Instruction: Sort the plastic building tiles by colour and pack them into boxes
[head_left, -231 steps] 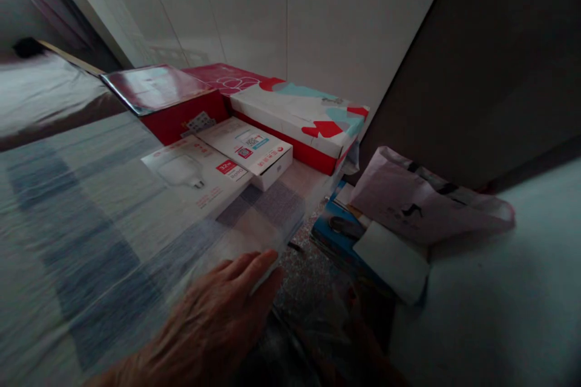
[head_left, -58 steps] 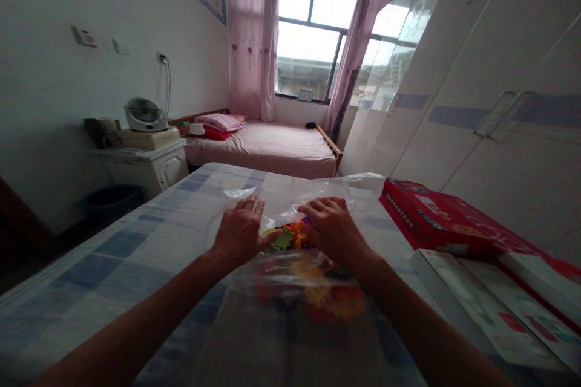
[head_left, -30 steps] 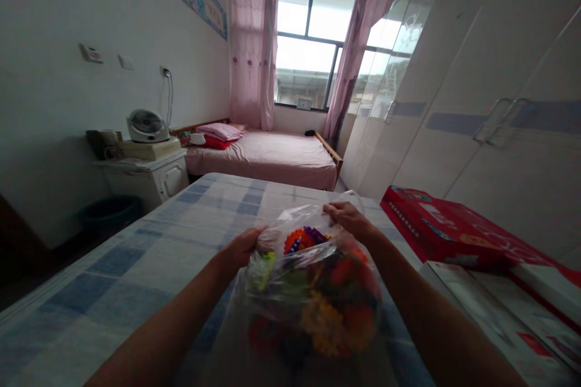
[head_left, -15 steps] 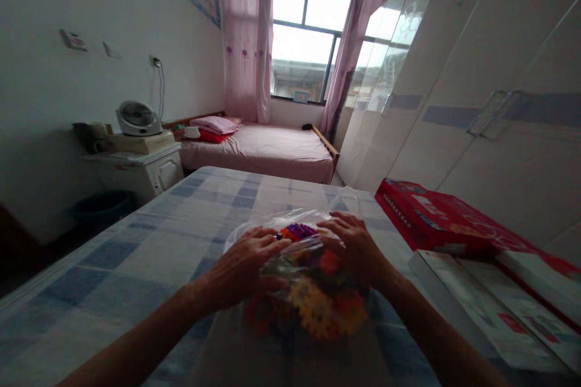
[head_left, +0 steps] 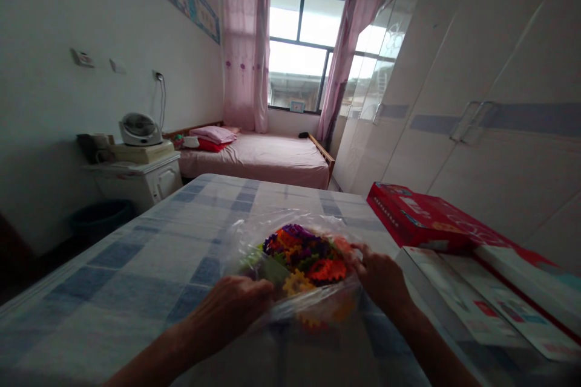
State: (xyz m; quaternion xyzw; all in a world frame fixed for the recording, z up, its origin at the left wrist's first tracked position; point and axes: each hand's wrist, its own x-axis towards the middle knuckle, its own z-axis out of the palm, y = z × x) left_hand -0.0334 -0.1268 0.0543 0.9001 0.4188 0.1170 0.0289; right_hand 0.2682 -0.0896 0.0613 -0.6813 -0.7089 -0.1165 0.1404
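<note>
A clear plastic bag (head_left: 240,242) lies on the checked tablecloth in front of me, its mouth spread wide. Inside it shows a heap of toy gears (head_left: 308,254) in orange, purple, yellow and green. My left hand (head_left: 245,299) is closed on the near left edge of the bag. On the right side, my right hand (head_left: 374,269) pinches the bag's rim, close to the orange gears. Some yellow gears at the near side are seen through the plastic.
To the right lie a red box (head_left: 417,217) and a white packaging tray (head_left: 472,296). The blue-and-white tablecloth (head_left: 149,242) covers the table. Beyond its far edge is a bed (head_left: 272,157); a small fan (head_left: 140,128) stands on a cabinet at the left, and wardrobes (head_left: 481,72) line the right.
Both hands moved from over the top of the bag to its near left and right edges and closed there. The bag's mouth has opened out, baring the gears. The view tilted up slightly.
</note>
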